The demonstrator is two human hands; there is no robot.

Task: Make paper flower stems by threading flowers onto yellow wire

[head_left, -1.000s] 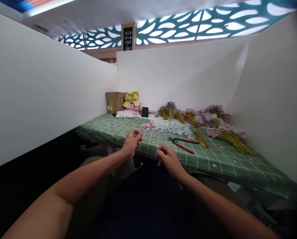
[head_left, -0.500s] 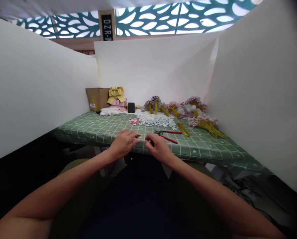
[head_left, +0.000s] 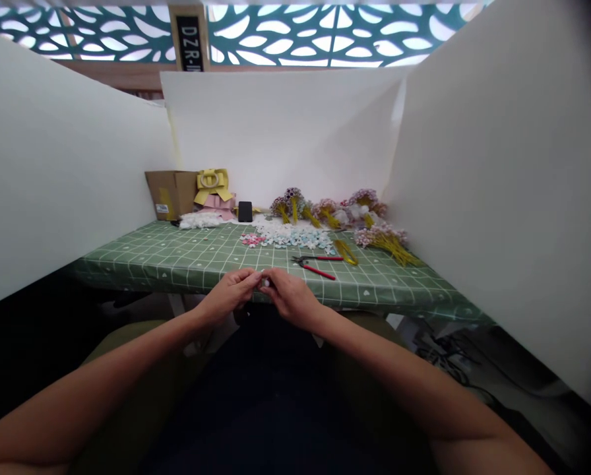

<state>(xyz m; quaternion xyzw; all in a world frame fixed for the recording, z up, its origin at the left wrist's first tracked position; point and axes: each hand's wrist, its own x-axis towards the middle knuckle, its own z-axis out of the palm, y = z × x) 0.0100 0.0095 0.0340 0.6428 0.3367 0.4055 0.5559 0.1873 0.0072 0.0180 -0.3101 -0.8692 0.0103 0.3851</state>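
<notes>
At the table's front edge my left hand [head_left: 233,289] and my right hand [head_left: 291,297] meet, both with fingers closed in a pinch. A small white piece [head_left: 266,282] shows at my right fingertips; its kind is too small to tell. Whatever my left fingers pinch is hidden. Beyond my right hand lie pliers [head_left: 320,269] with red handles, jaws pointing left. A loop of golden wire [head_left: 345,252] rests beside them. Farther back spreads a pile of small white and pale blue flower-shaped pieces [head_left: 300,237], with pink ones [head_left: 252,239] at its left.
Bunches of beaded stems [head_left: 328,212] lie along the back, and another bunch [head_left: 387,243] is at the right. A cardboard box [head_left: 177,191], yellow bow [head_left: 212,185], white bag [head_left: 200,220] and black device [head_left: 245,211] stand back left. White panels [head_left: 285,132] enclose the green checked tablecloth [head_left: 142,254].
My hands have come together from slightly apart, and my left fingers have closed. The whole view has shifted, so the table things appear farther left.
</notes>
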